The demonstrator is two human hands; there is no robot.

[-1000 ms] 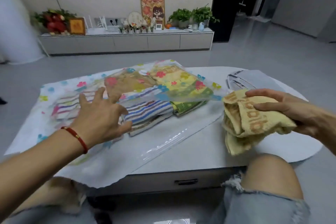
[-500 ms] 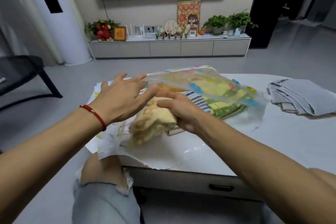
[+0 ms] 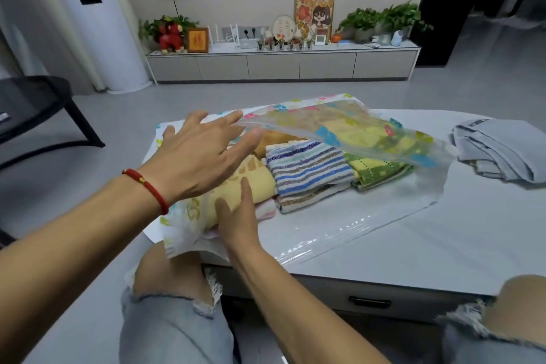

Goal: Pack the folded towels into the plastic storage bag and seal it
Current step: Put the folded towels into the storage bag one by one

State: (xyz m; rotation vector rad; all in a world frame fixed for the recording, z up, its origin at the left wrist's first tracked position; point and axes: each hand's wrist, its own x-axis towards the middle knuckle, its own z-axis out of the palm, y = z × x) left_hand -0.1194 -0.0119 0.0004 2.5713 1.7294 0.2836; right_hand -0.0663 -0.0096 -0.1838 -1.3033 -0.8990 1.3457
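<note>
Left hand (image 3: 201, 154), fingers spread, lifted the plastic storage bag (image 3: 348, 130) flap; right hand (image 3: 236, 216) pressed flat, pushing the yellow towel (image 3: 251, 183) inside beside the striped towel (image 3: 310, 168). Sealing likely followed.

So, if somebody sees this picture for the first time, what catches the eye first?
Probably the two hands in the middle: the left hand lifts the top sheet of the flowered plastic bag, and the right hand pushes a yellow towel inside. Right beside it lies a blue striped towel, on the white table.
</note>
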